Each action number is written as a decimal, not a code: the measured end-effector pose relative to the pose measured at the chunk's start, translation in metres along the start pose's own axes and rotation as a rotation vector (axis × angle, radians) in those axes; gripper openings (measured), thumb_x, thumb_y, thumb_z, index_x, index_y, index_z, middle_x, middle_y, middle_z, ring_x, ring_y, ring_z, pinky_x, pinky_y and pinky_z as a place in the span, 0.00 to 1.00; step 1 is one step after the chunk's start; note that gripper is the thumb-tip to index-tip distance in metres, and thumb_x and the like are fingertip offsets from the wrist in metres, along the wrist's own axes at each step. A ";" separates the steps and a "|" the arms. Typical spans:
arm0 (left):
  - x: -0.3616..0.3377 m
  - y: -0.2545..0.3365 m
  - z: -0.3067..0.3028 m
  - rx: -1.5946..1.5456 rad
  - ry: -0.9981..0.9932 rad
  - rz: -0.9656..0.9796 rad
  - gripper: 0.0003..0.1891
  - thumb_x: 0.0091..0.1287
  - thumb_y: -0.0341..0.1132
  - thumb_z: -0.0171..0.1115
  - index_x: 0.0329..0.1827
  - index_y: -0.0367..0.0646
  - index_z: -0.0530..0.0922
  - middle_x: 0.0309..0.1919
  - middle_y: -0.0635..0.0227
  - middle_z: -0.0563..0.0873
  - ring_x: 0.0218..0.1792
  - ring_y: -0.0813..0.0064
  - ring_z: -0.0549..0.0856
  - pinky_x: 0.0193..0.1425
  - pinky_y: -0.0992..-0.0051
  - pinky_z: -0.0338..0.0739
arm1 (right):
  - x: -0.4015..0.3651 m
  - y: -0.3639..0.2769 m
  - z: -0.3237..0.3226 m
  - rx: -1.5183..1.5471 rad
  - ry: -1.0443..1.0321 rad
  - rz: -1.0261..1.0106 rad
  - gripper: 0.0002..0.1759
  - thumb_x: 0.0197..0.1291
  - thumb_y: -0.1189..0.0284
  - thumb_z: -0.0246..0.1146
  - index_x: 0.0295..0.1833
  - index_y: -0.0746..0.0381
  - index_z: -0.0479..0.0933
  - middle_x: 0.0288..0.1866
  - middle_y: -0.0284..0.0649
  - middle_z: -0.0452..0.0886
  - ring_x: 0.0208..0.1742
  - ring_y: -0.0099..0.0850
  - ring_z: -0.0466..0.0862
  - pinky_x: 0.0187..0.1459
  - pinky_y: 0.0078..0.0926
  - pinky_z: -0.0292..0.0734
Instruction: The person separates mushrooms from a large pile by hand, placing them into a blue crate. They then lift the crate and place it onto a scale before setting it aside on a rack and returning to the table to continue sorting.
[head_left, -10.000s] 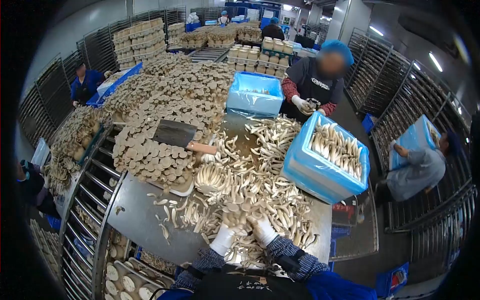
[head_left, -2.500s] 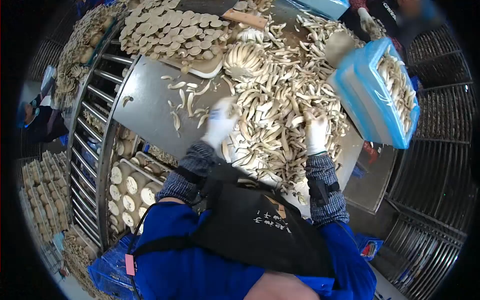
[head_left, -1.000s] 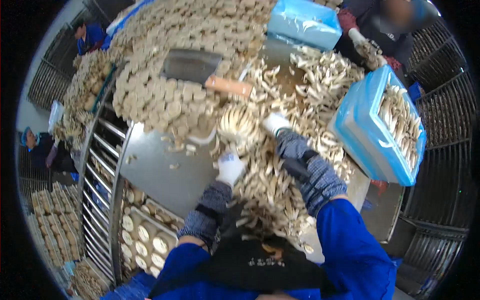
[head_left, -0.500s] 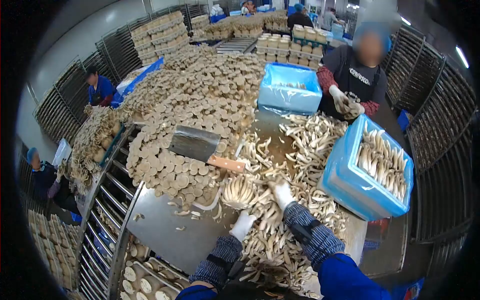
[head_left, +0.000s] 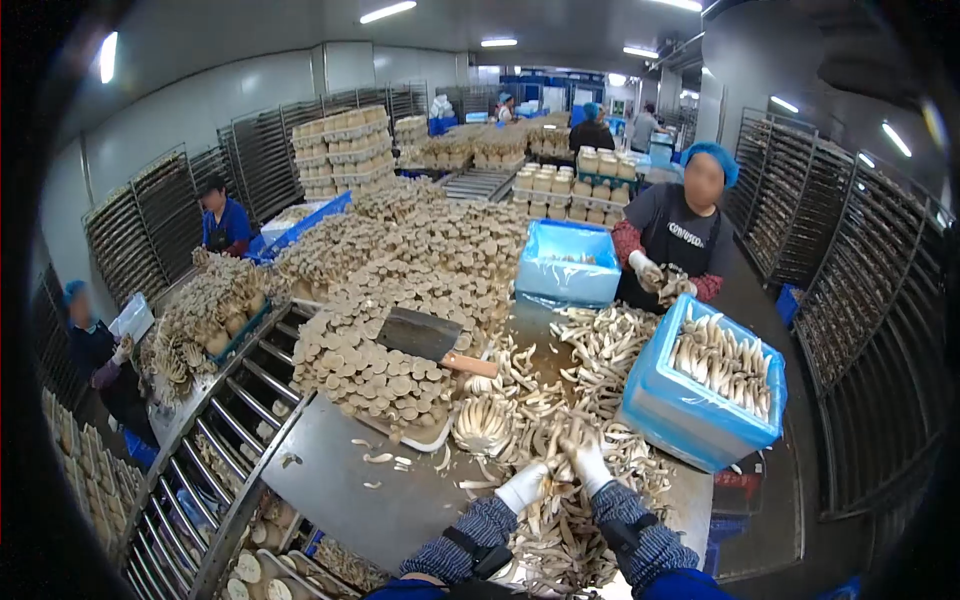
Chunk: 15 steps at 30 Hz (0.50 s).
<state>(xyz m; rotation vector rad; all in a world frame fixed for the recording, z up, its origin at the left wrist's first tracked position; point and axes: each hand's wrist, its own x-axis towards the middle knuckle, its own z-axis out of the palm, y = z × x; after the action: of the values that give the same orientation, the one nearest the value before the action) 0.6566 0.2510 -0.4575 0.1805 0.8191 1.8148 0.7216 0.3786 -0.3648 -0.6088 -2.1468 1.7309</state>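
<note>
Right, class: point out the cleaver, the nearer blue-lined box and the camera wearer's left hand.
Cleaver [head_left: 425,336]: head view, on the dark blade.
Blue-lined box [head_left: 690,418]: head view, on its outer wall.
Left hand [head_left: 524,487]: head view, middle of the hand.

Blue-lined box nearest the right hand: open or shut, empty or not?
Open, not empty: the box has an uncovered top, and mushrooms show inside. Depth of fill: cannot tell.

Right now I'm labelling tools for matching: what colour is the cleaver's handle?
The cleaver's handle is orange-brown; it shows best in the head view.
</note>
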 end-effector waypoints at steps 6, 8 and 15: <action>-0.011 -0.026 -0.018 0.162 0.045 0.191 0.08 0.67 0.25 0.60 0.48 0.40 0.80 0.35 0.68 0.85 0.34 0.74 0.83 0.41 0.73 0.78 | 0.002 0.134 0.007 -0.625 -0.062 -0.396 0.16 0.65 0.74 0.57 0.57 0.56 0.79 0.49 0.57 0.81 0.47 0.49 0.84 0.49 0.37 0.82; -0.022 -0.029 -0.002 0.250 0.207 0.247 0.11 0.66 0.27 0.62 0.51 0.38 0.80 0.37 0.67 0.86 0.36 0.73 0.85 0.40 0.71 0.79 | -0.021 0.106 0.003 -0.697 -0.046 -0.435 0.15 0.64 0.74 0.57 0.56 0.56 0.80 0.45 0.56 0.83 0.44 0.47 0.85 0.46 0.36 0.81; -0.031 -0.036 -0.011 -0.135 0.432 0.210 0.07 0.65 0.32 0.66 0.41 0.36 0.83 0.34 0.66 0.87 0.32 0.71 0.86 0.34 0.68 0.82 | -0.066 0.076 -0.016 -0.345 -0.021 -0.173 0.13 0.58 0.74 0.58 0.48 0.64 0.79 0.38 0.52 0.85 0.40 0.46 0.86 0.41 0.36 0.80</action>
<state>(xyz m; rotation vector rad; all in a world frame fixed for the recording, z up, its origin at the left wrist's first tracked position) 0.6912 0.2252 -0.4797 -0.2302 0.9999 2.1374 0.7957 0.3713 -0.4338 -0.4715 -2.4537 1.2953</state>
